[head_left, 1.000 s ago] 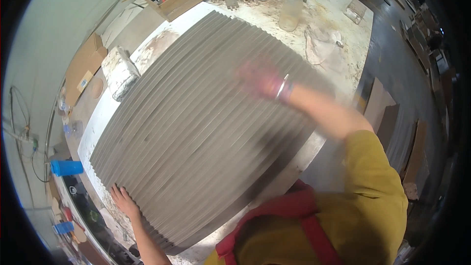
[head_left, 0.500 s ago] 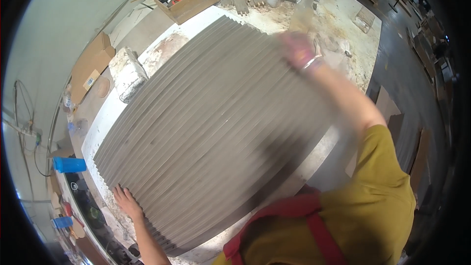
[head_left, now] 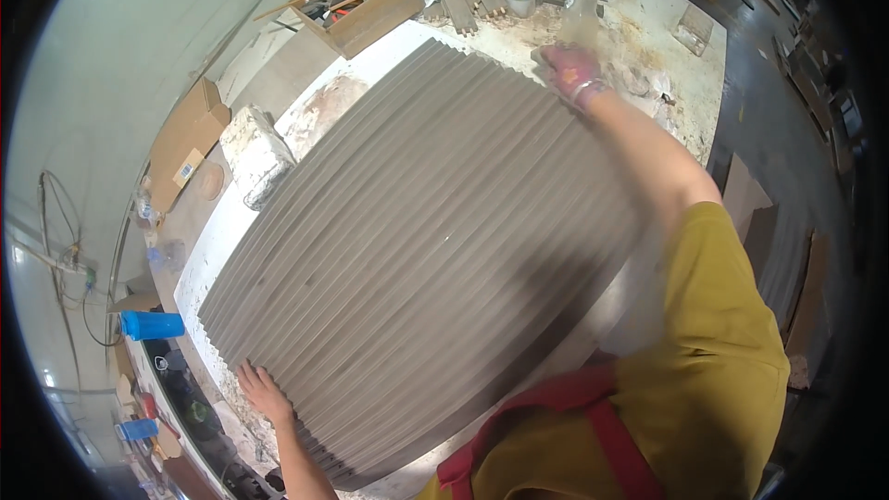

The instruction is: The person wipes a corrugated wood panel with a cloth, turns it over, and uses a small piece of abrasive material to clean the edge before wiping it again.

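- The right hand [head_left: 572, 71] now reaches to the far right corner of the big grey slab [head_left: 417, 250], whose whole face is combed into parallel mortar ridges; a second ago it sat blurred over the middle of the slab, and half a second ago it was already nearer the far edge.
- So the arm has swept outward across the ridged face and arrives at the slab's far edge, close to a clear plastic bottle [head_left: 582, 14] standing on the spattered tabletop [head_left: 681, 83] beyond.
- That hand looks loosely curled over the slab's corner, a band at the wrist; whether it grips the edge or only rests on it, I cannot tell.
- The left hand [head_left: 264, 393] has not moved: it lies flat, fingers spread, holding nothing, at the slab's near left corner.
- With one hand at each of two opposite corners, the person now spans the slab diagonally, which reads as bracing or getting ready to shift it rather than combing more.
- The slab lies across the white tabletop and covers most of it.
- Off the left edge lies a mortar-caked block [head_left: 256, 156]; at the far end sits a wooden crate [head_left: 370, 17] of tools.
- A blue cup [head_left: 153, 325] stands past the near left edge.
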Tool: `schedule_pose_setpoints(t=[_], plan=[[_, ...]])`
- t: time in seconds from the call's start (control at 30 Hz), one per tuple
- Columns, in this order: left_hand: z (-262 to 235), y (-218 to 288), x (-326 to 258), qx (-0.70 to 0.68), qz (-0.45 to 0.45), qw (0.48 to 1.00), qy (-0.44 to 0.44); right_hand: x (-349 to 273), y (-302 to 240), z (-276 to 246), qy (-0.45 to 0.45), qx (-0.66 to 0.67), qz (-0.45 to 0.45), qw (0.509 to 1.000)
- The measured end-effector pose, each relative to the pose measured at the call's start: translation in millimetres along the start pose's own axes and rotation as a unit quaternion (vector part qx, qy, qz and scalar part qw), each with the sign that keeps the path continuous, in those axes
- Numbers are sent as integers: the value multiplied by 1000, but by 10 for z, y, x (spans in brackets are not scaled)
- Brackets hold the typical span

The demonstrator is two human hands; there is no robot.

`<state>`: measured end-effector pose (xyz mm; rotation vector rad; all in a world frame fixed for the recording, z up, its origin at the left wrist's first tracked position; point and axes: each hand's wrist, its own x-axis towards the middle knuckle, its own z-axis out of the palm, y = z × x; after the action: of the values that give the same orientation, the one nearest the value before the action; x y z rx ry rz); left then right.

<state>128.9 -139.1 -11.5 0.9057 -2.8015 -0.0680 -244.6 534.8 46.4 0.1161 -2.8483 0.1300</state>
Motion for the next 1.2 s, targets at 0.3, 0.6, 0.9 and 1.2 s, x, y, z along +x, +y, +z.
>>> schedule_pose_setpoints(t=[0.3, 0.6, 0.9, 1.2], plan=[[-33, 48, 46, 18, 16, 1000, 18, -51, -525, -145, -13, 151, -103, 983], [-101, 9, -5, 4, -12, 1000, -1, -1065, -3174, 263, -284, 334, -331, 836], [-93, 121, -5, 8, -17, 1000, -4, 400, -540, 287, 42, -24, -100, 994], [-81, 123, 31, 6, 9, 1000, 17, 348, -1549, 571, -81, 212, -203, 953]])
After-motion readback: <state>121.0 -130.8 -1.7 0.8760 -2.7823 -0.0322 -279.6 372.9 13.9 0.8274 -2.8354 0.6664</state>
